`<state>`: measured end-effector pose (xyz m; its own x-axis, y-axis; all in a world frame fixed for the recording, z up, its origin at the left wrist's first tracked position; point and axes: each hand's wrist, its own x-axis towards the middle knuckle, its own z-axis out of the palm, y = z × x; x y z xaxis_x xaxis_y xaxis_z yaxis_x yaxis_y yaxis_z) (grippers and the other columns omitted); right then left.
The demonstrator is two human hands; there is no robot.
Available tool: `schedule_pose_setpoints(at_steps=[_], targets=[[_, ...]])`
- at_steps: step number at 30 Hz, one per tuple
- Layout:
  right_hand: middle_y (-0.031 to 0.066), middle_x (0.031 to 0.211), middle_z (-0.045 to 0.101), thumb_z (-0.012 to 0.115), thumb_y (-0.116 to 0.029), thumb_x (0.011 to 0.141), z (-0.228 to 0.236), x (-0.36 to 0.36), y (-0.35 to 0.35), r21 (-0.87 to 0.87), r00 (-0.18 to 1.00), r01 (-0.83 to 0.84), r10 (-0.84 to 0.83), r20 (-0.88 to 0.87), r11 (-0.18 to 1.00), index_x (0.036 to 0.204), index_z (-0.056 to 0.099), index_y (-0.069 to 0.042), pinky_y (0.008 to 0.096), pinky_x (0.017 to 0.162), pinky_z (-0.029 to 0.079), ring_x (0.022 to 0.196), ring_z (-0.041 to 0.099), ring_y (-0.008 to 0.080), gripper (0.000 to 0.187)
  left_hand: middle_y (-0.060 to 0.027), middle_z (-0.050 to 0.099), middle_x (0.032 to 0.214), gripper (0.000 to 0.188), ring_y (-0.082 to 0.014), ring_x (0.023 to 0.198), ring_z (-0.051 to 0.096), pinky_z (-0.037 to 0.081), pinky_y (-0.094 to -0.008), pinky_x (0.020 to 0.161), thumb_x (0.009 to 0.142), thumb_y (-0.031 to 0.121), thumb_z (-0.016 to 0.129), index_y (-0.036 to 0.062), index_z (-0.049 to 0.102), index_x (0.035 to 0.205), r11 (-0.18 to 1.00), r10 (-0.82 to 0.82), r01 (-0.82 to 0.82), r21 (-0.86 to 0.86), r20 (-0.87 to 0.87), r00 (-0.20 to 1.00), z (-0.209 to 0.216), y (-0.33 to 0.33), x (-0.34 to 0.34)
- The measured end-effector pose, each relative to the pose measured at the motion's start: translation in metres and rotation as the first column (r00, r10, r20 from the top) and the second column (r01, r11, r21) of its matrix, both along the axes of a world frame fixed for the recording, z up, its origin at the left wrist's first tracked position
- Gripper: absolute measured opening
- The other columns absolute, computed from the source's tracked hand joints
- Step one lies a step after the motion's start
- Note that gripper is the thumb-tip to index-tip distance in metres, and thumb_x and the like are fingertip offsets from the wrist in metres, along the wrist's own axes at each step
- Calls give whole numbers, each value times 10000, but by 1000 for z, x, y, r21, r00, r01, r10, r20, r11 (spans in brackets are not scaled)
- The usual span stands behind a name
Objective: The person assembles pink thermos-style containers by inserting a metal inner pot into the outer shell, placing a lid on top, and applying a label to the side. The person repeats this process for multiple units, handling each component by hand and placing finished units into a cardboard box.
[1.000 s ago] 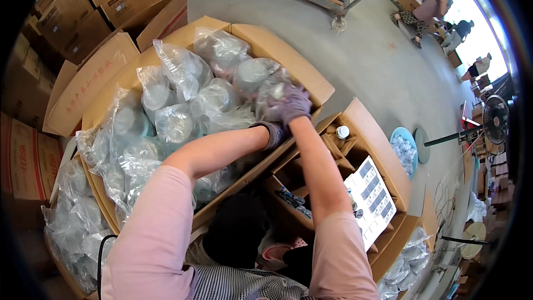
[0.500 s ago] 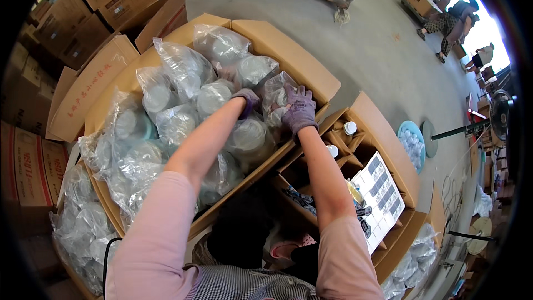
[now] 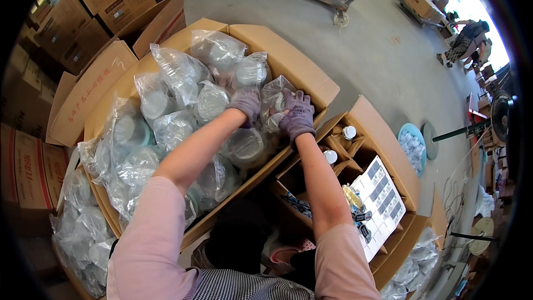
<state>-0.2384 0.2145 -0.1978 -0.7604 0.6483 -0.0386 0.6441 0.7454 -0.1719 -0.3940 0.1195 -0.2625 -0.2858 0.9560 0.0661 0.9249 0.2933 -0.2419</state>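
Both my hands wear purple knit gloves. My left hand and my right hand grip one clear plastic bag of lids between them, at the right edge of a large open cardboard box. The box is heaped with several more clear bags of round plastic lids. My forearms reach in from the lower edge, sleeves pink.
To the right stands a smaller divided cardboard box holding white-capped bottles and a printed sheet. Stacked cartons line the left and top. More bagged lids lie at lower left. A person crouches far right.
Both hands have shifted a little along the box's right edge and closed together on one bag; the view has swung slightly.
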Motion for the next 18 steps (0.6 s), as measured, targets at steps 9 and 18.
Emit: schedule_pose_setpoints(at_steps=[9,18], targets=[[192,1289,492,675,-428,775,-13,-4,-4,108,986,-21,38,-165,994,1353,535,-175,541,933,439,1176,482,393,646,-164,719,1009,242,-290,895,692,554,-405,777,763,34,642,44,750,978,729,588,-224,-647,423,690,34,14,-132],[213,1447,422,695,-321,759,5,-3,0,-133,998,-29,21,-64,991,1429,455,-198,541,1049,364,1342,404,397,722,-102,701,1087,344,-248,984,671,543,-402,842,840,83,634,74,659,1183,879,431,-328,-345,870,240,9,-6,-174]])
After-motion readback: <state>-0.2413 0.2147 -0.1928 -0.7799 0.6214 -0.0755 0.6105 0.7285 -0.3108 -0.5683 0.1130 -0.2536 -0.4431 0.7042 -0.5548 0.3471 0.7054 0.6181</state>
